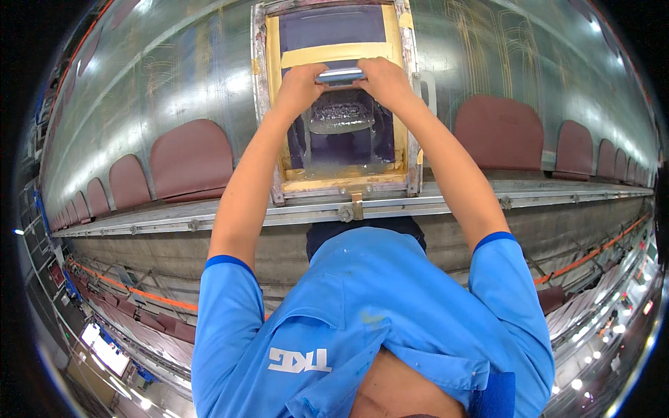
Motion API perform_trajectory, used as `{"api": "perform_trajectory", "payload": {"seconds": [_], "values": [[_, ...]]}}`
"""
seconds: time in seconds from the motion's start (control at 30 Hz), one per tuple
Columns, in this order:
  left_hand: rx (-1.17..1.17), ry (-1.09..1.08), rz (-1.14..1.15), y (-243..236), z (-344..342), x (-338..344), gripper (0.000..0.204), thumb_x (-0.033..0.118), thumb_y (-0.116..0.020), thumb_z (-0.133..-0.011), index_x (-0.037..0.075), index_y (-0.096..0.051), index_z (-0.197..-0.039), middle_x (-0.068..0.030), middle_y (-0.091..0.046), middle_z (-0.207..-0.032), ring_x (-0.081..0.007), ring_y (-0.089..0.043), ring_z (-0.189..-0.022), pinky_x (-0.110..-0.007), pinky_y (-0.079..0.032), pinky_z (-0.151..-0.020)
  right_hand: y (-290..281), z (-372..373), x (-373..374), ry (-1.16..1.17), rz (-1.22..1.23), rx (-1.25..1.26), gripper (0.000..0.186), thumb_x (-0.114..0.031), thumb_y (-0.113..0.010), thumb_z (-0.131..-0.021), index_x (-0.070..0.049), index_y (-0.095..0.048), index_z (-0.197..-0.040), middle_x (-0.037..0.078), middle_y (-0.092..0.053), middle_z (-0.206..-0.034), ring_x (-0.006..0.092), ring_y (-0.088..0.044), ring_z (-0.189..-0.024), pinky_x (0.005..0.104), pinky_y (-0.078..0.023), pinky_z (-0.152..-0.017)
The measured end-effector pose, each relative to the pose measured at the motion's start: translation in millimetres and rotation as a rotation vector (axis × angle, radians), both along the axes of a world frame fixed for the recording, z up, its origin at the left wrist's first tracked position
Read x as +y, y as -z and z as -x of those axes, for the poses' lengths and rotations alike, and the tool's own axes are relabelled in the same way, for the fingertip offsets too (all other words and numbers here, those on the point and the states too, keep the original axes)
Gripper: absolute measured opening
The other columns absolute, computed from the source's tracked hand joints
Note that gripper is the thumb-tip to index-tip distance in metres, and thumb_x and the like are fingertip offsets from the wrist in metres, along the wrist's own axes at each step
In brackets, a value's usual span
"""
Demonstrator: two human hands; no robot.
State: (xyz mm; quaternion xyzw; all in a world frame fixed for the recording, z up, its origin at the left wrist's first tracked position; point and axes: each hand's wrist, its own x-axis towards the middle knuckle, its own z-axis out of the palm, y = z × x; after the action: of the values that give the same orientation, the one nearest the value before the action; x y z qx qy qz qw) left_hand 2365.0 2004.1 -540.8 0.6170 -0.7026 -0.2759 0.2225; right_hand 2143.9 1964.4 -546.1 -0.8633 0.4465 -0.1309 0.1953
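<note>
Together, two hands hold a squeegee [340, 75] across a screen-printing frame [260, 56]

The squeegee, a short bar with a silvery top edge, lies crosswise over the frame's mesh [334, 29] at the upper centre of the picture. The left hand [300, 90] is closed round its left end, fingers curled over the far side and thumb on the near side. The right hand [385, 80] is closed round the right end in much the same way, leaving the middle of the bar bare between them. Whether the lower edge of the bar touches the mesh cannot be told.

Just below the bar, a glossy, bubbly puddle of clear fluid [340, 118] sits on the dark purple mesh. Yellow tape [334, 52] borders the mesh and crosses it above the hands.

The frame lies on a shiny greenish tabletop [209, 83], its near end beside a metal rail [279, 213], where a brass-coloured bracket [357, 207] shows. Rounded maroon panels line the table: a large one [191, 160] left of the frame, another [499, 132] to its right, and more toward both edges of the picture. A light blue shirt [390, 285] fills the lower centre.
</note>
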Motion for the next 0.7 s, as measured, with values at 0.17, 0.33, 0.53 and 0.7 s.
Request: {"api": "perform_trajectory", "payload": {"seconds": [0.17, 0.33, 0.53, 0.7], "values": [[-0.042, 0.035, 0.059, 15, 12, 59, 0.028, 0.003, -0.076, -0.075, 0.004, -0.071, -0.103, -0.0161, -0.071, -0.101, -0.038, -0.067, -0.097, -0.044, -0.053, -0.084, 11, 11, 56, 0.024, 0.026, -0.043, 0.026, -0.019, -0.077, -0.081, -0.006, -0.061, -0.097, 0.013, -0.065, -0.091, 0.0348, -0.063, -0.094, 0.0461, -0.053, -0.08], [-0.031, 0.03, -0.026, 7, 14, 82, 0.03, 0.002, -0.076, -0.074, 0.005, -0.072, -0.104, -0.0159, -0.071, -0.102, -0.0379, -0.067, -0.096, -0.045, -0.054, -0.083, 10, 15, 75, -0.017, 0.005, -0.073, 0.028, -0.018, -0.078, -0.08, -0.006, -0.059, -0.097, 0.012, -0.064, -0.093, 0.0344, -0.061, -0.095, 0.0458, -0.052, -0.079], [-0.05, 0.017, 0.116, 3, 4, 17, 0.02, 0.006, -0.073, -0.077, 0.005, -0.071, -0.097, -0.0162, -0.07, -0.092, -0.0395, -0.067, -0.089, -0.048, -0.054, -0.079, 9, -1, 10, 0.013, 0.098, -0.147, 0.028, -0.016, -0.077, -0.08, -0.005, -0.058, -0.097, 0.013, -0.063, -0.091, 0.0353, -0.06, -0.095, 0.0462, -0.051, -0.08], [-0.114, 0.051, 0.105, 19, 22, 84, 0.03, 0.0, -0.072, -0.073, 0.008, -0.072, -0.102, -0.0141, -0.071, -0.1, -0.0371, -0.066, -0.096, -0.045, -0.053, -0.085, 21, 19, 90, 0.031, 0.068, -0.094, 0.03, -0.01, -0.079, -0.075, -0.005, -0.058, -0.097, 0.014, -0.061, -0.095, 0.0355, -0.058, -0.093, 0.0451, -0.05, -0.081]]}}
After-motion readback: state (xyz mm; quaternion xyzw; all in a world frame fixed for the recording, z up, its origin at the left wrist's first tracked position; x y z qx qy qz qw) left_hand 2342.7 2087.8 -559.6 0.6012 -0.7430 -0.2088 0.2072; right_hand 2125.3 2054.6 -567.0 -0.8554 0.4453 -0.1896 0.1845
